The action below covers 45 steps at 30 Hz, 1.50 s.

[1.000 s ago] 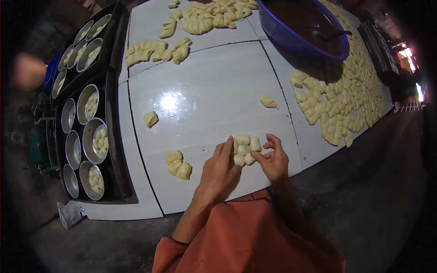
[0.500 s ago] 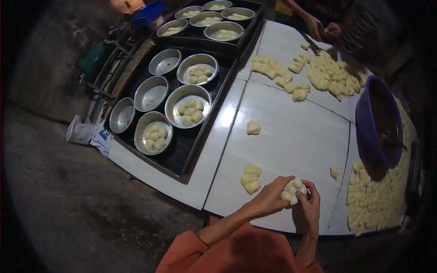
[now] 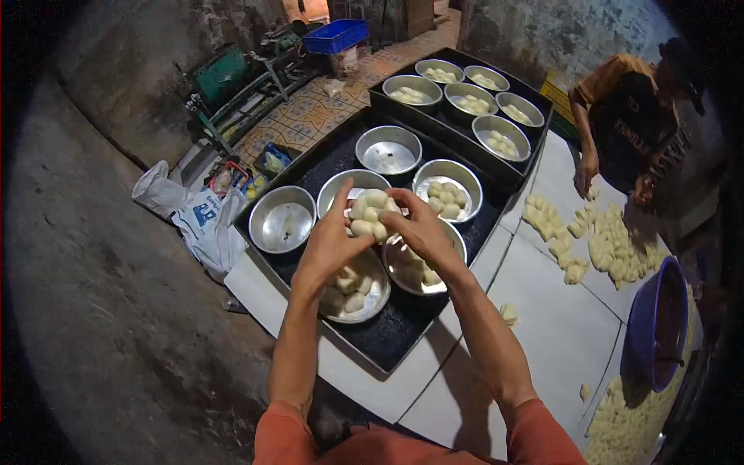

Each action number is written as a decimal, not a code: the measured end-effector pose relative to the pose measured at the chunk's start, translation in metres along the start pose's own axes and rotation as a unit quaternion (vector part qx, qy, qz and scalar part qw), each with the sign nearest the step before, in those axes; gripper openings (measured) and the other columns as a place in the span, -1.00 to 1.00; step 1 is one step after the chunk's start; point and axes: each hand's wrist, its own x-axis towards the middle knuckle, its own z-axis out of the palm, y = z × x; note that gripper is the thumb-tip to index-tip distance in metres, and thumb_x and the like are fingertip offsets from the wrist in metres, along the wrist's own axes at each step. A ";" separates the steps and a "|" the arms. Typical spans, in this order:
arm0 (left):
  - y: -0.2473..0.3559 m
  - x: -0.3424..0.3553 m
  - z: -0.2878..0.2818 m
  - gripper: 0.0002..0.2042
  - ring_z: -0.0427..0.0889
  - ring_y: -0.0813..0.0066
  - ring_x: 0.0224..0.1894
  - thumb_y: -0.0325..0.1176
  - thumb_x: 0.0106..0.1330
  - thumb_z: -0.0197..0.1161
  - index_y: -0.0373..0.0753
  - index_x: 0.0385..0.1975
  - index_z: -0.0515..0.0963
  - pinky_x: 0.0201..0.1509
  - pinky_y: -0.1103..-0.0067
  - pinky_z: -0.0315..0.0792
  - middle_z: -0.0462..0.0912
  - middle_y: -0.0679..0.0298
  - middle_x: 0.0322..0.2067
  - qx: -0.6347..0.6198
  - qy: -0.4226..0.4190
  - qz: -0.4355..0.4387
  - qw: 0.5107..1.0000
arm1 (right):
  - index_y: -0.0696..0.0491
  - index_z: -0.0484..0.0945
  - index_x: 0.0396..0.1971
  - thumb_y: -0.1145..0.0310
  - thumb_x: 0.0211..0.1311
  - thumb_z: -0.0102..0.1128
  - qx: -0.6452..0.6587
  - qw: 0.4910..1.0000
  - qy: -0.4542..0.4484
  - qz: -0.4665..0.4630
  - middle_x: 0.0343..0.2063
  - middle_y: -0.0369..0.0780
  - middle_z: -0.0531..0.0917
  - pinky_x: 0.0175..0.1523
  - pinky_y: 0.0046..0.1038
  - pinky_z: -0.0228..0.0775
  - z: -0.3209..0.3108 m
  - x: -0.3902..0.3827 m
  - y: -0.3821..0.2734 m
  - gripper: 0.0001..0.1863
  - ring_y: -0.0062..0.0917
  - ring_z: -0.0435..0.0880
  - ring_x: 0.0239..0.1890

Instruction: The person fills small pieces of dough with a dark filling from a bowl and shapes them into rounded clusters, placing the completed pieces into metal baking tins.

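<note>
A cluster of pale dough balls [image 3: 370, 215] is held between my two hands, over a round metal pan [image 3: 332, 191]. My left hand [image 3: 335, 239] cups the cluster from the left; my right hand [image 3: 422, 229] closes on it from the right, thumb and fingers against the balls. The pan stands in a large black tray [image 3: 384, 345], and my hands partly hide its inside. Dough balls also lie in the near pan [image 3: 377, 294], in another pan [image 3: 457, 242] by my right wrist and in a pan [image 3: 442, 169] beyond it.
Two pans, one at the left [image 3: 280, 221] and one farther back [image 3: 389, 151], hold no dough. A second tray [image 3: 508, 174] with filled pans adjoins behind. At right are dough pieces [image 3: 612, 244], a purple basin [image 3: 643, 325] and a co-worker's hand [image 3: 587, 172].
My hands have carried the dough ball cluster from the white table leftward and forward to above a pan in the black tray. The view has shifted toward the trays.
</note>
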 end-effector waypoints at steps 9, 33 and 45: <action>-0.083 0.096 0.009 -0.39 0.68 -0.02 -0.03 -0.06 -0.10 0.53 -0.16 -0.01 0.53 0.01 0.18 0.51 0.70 -0.04 -0.12 0.368 -0.111 -0.055 0.921 | 0.18 0.65 -0.20 0.14 0.24 0.14 -0.424 0.902 -0.069 -0.050 -0.27 0.17 0.68 -0.03 -0.03 0.49 0.031 0.102 0.061 -0.62 0.06 0.68 -0.16; 0.078 -0.133 0.242 -0.36 0.65 0.41 -0.22 -0.16 0.18 0.47 -0.29 0.25 0.45 -0.10 0.53 0.52 0.64 0.08 0.00 -0.052 -0.185 0.010 0.981 | 0.18 0.50 -0.06 0.35 0.31 0.25 0.226 0.930 0.275 0.088 -0.35 -0.19 0.61 -0.18 -0.46 0.49 -0.137 -0.268 0.098 -0.70 -0.51 0.62 -0.25; 0.160 -0.181 0.338 -0.61 0.62 0.48 -0.21 -0.17 0.48 0.13 -0.37 0.08 0.56 -0.13 0.57 0.48 0.68 0.22 -0.23 -0.190 -0.431 -0.082 0.878 | 0.14 0.54 -0.08 0.35 0.27 0.34 0.172 0.917 0.349 0.088 -0.18 -0.27 0.62 -0.02 -0.54 0.50 -0.204 -0.413 0.096 -0.71 -0.61 0.62 -0.09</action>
